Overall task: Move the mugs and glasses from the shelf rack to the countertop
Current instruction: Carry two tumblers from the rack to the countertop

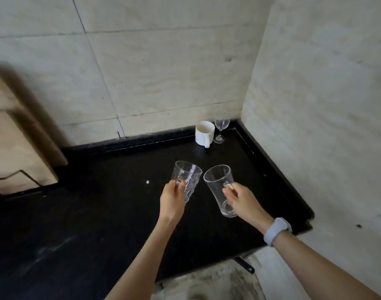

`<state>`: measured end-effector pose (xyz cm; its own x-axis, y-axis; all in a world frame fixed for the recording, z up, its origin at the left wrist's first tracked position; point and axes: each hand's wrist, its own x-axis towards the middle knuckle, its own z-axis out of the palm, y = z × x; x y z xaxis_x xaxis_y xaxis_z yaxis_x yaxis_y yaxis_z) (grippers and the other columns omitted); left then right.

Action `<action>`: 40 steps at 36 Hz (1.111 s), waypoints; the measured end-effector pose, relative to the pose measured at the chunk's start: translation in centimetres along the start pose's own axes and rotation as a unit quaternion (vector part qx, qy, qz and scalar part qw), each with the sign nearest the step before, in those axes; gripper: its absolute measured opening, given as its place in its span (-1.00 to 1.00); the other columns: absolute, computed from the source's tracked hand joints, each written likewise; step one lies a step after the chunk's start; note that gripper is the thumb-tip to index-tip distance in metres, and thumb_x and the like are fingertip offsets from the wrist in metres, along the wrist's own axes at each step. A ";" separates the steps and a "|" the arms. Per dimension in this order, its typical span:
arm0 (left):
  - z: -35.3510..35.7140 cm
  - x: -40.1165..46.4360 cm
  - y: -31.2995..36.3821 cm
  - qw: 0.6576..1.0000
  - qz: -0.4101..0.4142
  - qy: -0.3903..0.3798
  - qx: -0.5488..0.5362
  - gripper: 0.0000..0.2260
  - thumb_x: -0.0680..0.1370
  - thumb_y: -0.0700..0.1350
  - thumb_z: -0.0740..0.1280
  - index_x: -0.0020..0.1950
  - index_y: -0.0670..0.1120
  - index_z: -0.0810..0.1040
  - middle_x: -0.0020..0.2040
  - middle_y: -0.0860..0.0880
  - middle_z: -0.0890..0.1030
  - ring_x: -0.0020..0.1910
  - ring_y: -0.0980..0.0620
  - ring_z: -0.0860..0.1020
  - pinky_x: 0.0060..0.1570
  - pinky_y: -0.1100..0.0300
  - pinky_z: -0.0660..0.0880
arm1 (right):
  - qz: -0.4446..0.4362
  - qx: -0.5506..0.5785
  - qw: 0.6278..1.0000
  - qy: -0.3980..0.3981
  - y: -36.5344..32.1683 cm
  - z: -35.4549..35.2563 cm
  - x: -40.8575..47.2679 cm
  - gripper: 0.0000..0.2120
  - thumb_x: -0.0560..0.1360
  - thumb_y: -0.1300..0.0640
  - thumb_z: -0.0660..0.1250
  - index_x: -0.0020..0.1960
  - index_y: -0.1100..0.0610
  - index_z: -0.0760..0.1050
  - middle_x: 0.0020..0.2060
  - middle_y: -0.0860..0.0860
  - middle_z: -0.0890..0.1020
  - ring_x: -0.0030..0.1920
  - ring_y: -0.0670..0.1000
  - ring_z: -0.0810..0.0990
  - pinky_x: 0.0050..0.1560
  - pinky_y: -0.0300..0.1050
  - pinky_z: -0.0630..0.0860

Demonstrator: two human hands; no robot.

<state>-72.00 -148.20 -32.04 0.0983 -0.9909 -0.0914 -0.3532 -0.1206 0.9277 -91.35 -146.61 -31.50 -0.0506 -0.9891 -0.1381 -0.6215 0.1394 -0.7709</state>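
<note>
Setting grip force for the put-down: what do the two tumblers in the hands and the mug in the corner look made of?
Left tumbler: clear glass by the look, dimpled wall.
Right tumbler: clear glass, smooth wall, thick base.
White mug: opaque and glossy, probably glazed ceramic.
They go onto the black countertop, likely polished stone.

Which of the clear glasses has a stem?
The wine glass in the far corner, beside the white mug. The textured tumbler and smooth tall glass being held are both stemless.
</note>
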 end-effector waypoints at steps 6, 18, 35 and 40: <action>0.0 7.1 -0.6 0.995 -0.100 -0.024 0.013 -0.67 0.57 -0.06 0.18 -0.09 -0.35 0.48 -0.24 -0.17 0.50 -0.24 -0.06 0.45 -0.22 0.06 0.38 | 0.020 -0.166 0.985 -0.041 -1.4 0.7 8.4 -0.73 0.57 -0.01 0.07 -0.21 0.12 0.33 -0.13 0.12 0.52 -0.04 0.16 0.44 -0.07 0.04 0.40; 0.9 20.3 -3.8 0.988 -0.150 0.028 0.018 -0.83 0.55 -0.07 0.25 -0.01 -0.09 0.60 -0.06 -0.05 0.63 -0.06 0.02 0.56 -0.02 0.06 0.50 | 0.024 -0.107 0.990 -0.093 -1.3 4.9 23.0 -0.74 0.57 -0.03 0.08 -0.19 0.10 0.38 -0.14 0.11 0.64 -0.09 0.18 0.60 -0.06 -0.01 0.44; 6.0 27.1 -8.5 0.979 -0.122 0.154 -0.061 -0.80 0.51 -0.16 0.33 0.11 -0.06 0.61 0.32 0.06 0.49 -0.01 0.27 0.51 -0.05 0.47 0.41 | 0.012 0.008 1.000 -0.009 0.5 10.1 30.6 -0.73 0.54 0.03 0.20 -0.10 0.24 0.51 -0.19 0.15 0.66 -0.17 0.15 0.63 -0.12 -0.02 0.49; 6.3 28.5 -8.9 0.976 -0.154 0.142 -0.066 -0.78 0.50 -0.15 0.35 0.13 -0.08 0.60 0.36 0.10 0.46 0.18 0.13 0.51 0.15 0.30 0.38 | 0.016 0.048 0.999 -0.003 -0.1 10.5 31.7 -0.74 0.53 0.06 0.24 -0.12 0.28 0.50 -0.18 0.19 0.65 -0.14 0.18 0.62 -0.04 0.16 0.55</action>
<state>-71.98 -175.74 -45.15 0.4411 -0.8506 -0.2862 -0.1460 -0.3827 0.9123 -84.67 -177.53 -42.33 -0.0641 -0.9839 -0.1670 -0.5411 0.1749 -0.8226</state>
